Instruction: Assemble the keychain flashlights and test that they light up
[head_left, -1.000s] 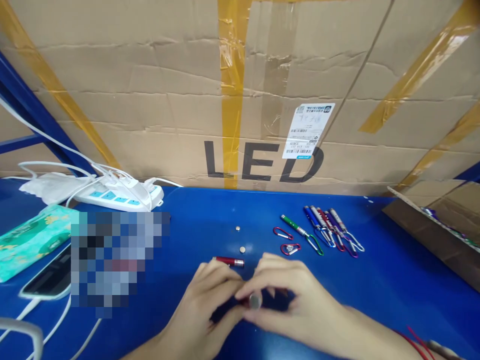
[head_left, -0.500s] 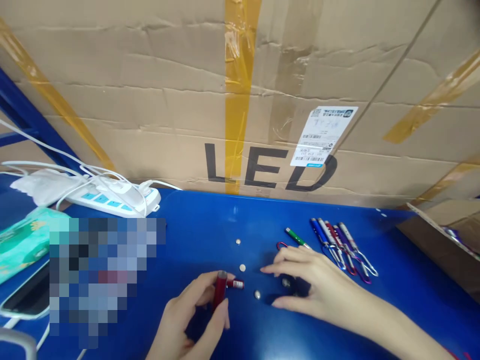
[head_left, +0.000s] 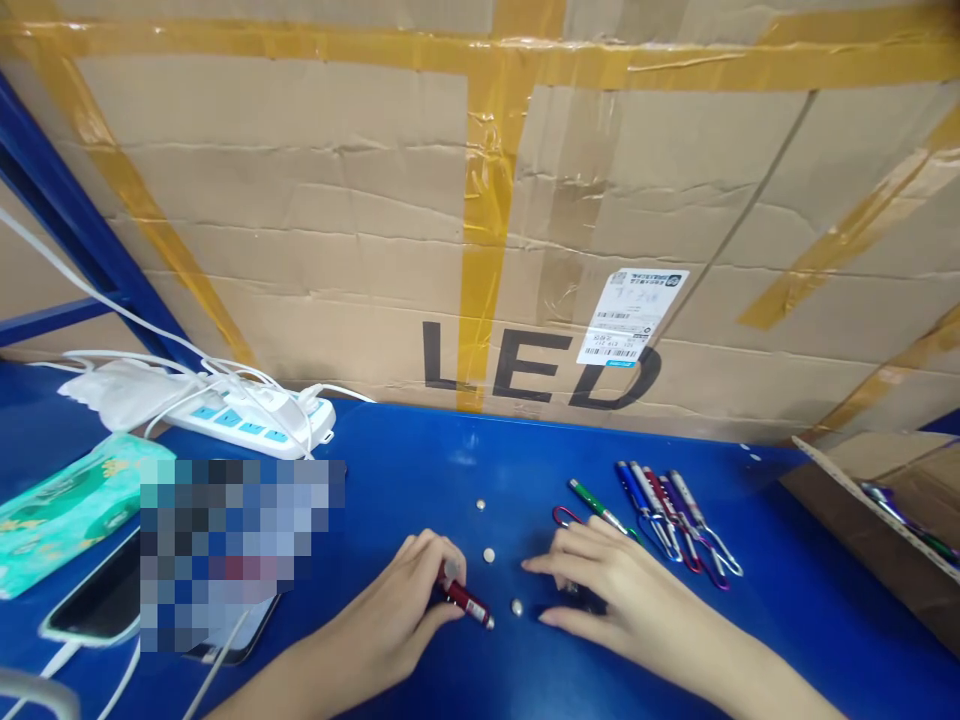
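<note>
My left hand (head_left: 424, 590) is closed on a small red penlight (head_left: 471, 606). Its labelled barrel and silver tip point down and right; a greyish round end shows by my fingers. To the right on the blue table are a round silver button cell (head_left: 517, 607), a flat pale disc like a button cell (head_left: 489, 555) and a smaller silver piece (head_left: 481, 505). My right hand (head_left: 592, 580) hovers right of these, thumb and fingers apart. A small dark object under it is mostly hidden; I cannot make out what it is.
A green penlight (head_left: 596, 503) and a row of several coloured penlights with carabiners (head_left: 671, 510) lie beyond my right hand. At left are a power strip (head_left: 225, 420), tissue pack (head_left: 82, 505) and phone (head_left: 97, 590). Cardboard boxes (head_left: 360, 250) stand behind and at right.
My left hand has turned over, and the upright red tube is now tilted, with the labelled red part at my fingertips. My right hand stays nearly in place. The camera view has shifted.
</note>
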